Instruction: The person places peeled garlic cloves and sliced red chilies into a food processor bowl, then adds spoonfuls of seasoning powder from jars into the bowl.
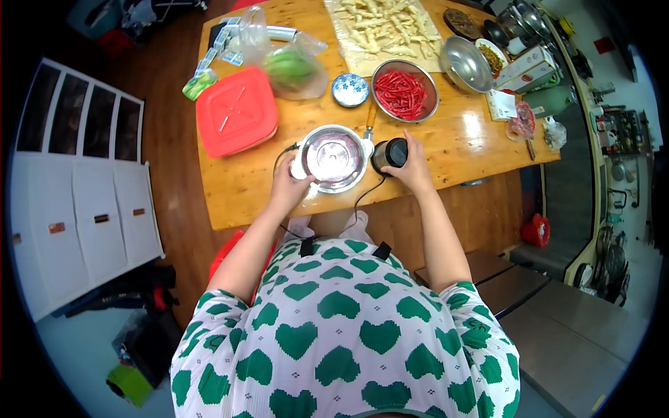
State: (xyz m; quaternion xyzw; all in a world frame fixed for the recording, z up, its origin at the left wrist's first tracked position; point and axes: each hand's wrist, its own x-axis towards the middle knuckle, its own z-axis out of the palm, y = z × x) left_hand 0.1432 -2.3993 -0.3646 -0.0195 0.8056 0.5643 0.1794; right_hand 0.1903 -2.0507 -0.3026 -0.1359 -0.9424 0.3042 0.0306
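A round silver pot [330,132] with white side handles stands near the table's front edge; its inside looks shiny and pinkish. My left hand [289,184] is closed around the pot's left handle, with the thumb by the rim. To the right of the pot, my right hand [414,169] wraps around a dark jar with a black lid [396,152], the thumb on its near side. A tool with a wooden handle [370,117] lies between the pot and a steel bowl [377,103] of red chillies [401,94]. A thin black cord [357,203] hangs over the edge.
A red-lidded box [237,111] sits left, beside a plastic bag [310,76] with something green. A blue-patterned dish [350,90] stands behind the pot. Pale pieces [390,28] cover a sheet at the back. An empty metal bowl [467,64] and a tissue pack [501,105] are right.
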